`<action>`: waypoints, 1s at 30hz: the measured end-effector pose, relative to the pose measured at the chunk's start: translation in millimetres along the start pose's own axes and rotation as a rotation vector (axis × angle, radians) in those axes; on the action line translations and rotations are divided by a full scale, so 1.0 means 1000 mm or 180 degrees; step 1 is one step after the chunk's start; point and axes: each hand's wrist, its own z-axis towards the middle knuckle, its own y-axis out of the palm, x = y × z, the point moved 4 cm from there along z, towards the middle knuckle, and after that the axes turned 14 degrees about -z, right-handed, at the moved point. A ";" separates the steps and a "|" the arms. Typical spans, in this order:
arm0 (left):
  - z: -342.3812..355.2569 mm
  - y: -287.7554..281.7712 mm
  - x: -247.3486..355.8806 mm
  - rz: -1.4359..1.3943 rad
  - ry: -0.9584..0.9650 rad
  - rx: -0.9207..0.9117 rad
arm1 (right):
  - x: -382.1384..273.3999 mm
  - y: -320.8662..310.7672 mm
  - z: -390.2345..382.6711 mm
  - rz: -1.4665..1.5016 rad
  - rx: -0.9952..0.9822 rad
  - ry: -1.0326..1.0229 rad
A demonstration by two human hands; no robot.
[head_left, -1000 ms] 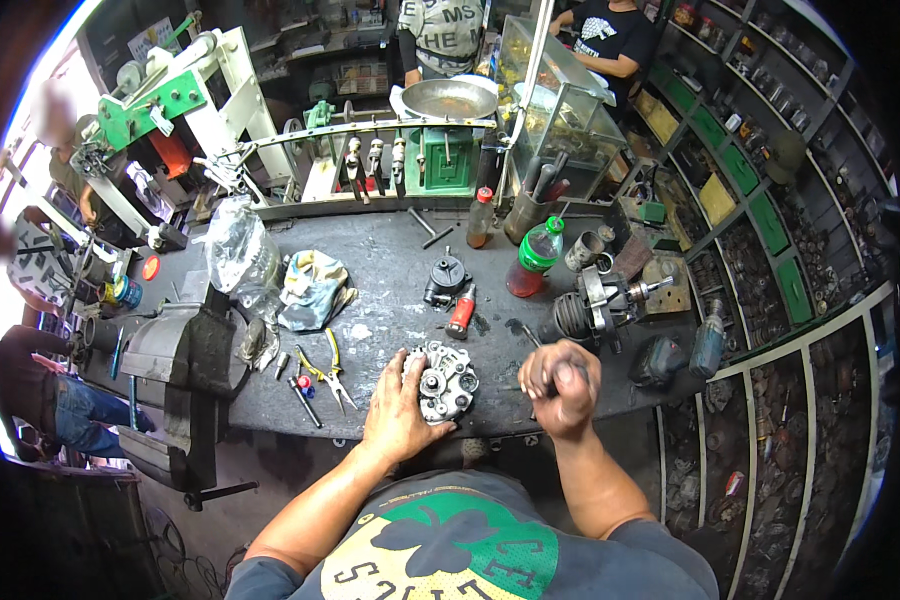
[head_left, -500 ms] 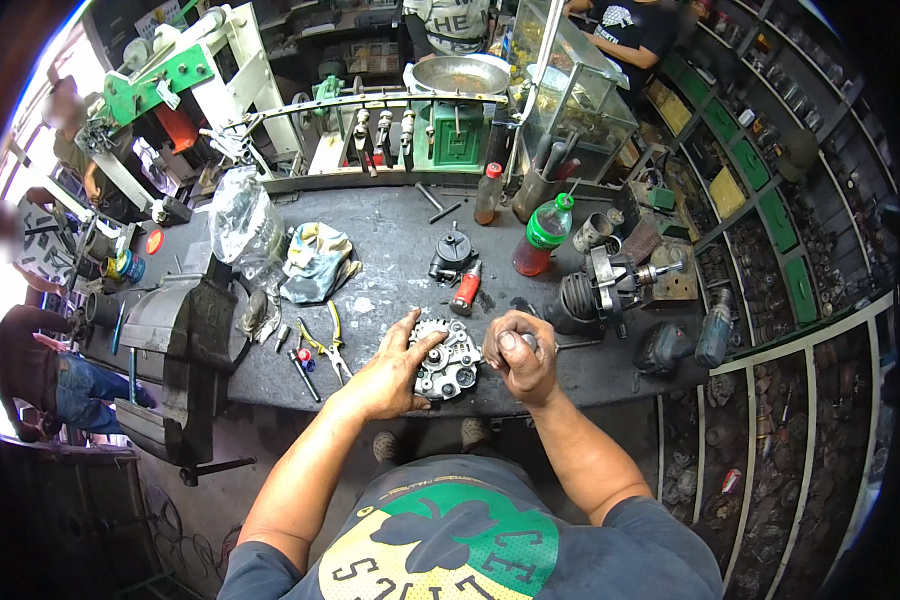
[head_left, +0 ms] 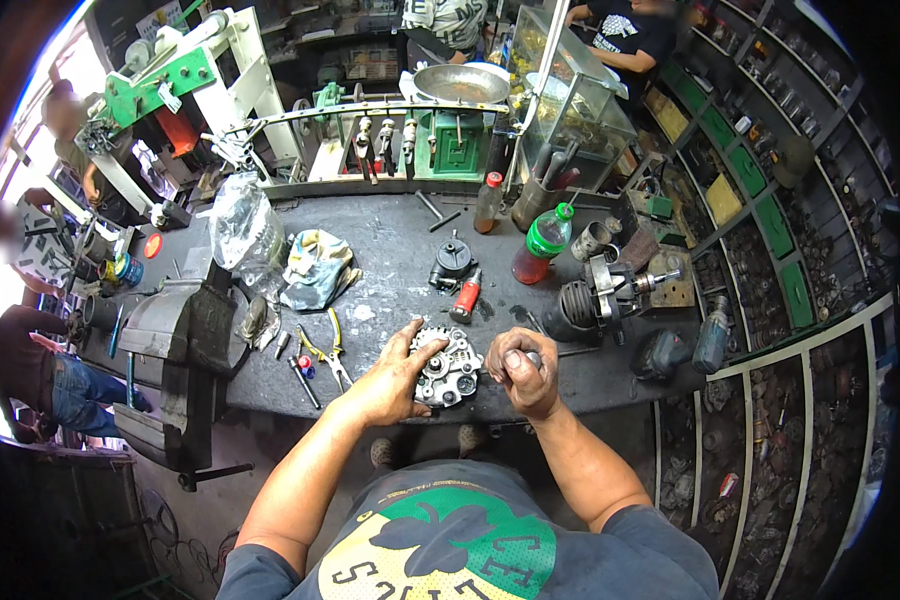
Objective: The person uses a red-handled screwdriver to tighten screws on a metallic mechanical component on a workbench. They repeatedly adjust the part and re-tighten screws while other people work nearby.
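A round silver cast-metal part (head_left: 448, 368), perhaps an alternator, lies at the bench's near edge with its knobbed, bolted side up. My left hand (head_left: 395, 378) grips its left side, thumb across the top and fingers around the rim. Just right of the part, my right hand (head_left: 526, 372) is closed in a fist. A bit of something dark shows at the top of that fist, but its kind is hidden. Beyond the part lie a black round component (head_left: 455, 257) and a small red-bodied tool (head_left: 467, 297). Yellow-handled pliers (head_left: 326, 350) lie left of my left hand.
A heavy bench vise (head_left: 175, 340) stands at the left, near a rag (head_left: 316, 268) and a clear plastic bag (head_left: 245, 225). To the right are a green-capped bottle (head_left: 545, 243), a machine part with a shaft (head_left: 610, 290) and a cordless drill (head_left: 665, 352). Other people stand left and behind the bench.
My right fist has turned slightly and sits a little lower beside the metal part. My left hand keeps its hold on the part. The whole view has shifted slightly.
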 end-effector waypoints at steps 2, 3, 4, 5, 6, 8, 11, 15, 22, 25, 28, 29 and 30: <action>0.000 0.000 0.001 0.0017 -0.0013 -0.0002 | 0.000 -0.001 0.000 -0.0005 0.0036 0.0009; 0.000 0.000 0.002 0.0034 -0.0025 -0.0010 | -0.002 0.000 0.000 -0.0017 0.0051 0.0033; 0.000 0.000 0.002 0.0050 -0.0038 -0.0015 | -0.003 0.000 0.000 -0.0027 0.0063 0.0057; 0.000 -0.001 0.004 0.0091 -0.0052 -0.0004 | -0.005 0.003 0.001 -0.0102 -0.0002 0.0052; 0.000 0.000 0.006 0.0132 -0.0071 0.0012 | -0.007 0.006 0.002 -0.0175 -0.0073 0.0045; -0.001 -0.002 0.009 0.0228 -0.0154 0.0049 | -0.011 0.012 0.011 -0.0391 -0.0692 -0.0259; -0.001 -0.004 0.014 0.0234 -0.0111 0.0116 | -0.008 0.019 0.017 -0.0809 -0.1408 -0.0185; 0.006 0.012 0.015 0.0505 -0.0167 0.0643 | 0.003 0.010 0.006 -0.1160 0.0538 -0.0016; 0.008 0.005 -0.017 0.0301 0.0869 0.0374 | -0.040 0.024 0.049 0.0170 -0.3069 0.0237; 0.007 0.014 -0.013 0.0234 0.0979 0.0407 | -0.036 0.008 0.046 -0.0753 -0.2358 -0.0278; 0.010 0.022 -0.008 0.0123 0.0601 0.0418 | 0.072 -0.036 -0.007 -0.0335 -0.1197 -0.0756; 0.008 0.030 -0.011 0.0161 0.0497 0.0544 | 0.151 -0.072 -0.041 0.0588 -0.0649 -0.0600; 0.000 0.042 -0.014 0.0145 0.0311 0.0726 | 0.081 -0.033 -0.036 0.0297 -0.0090 -0.0483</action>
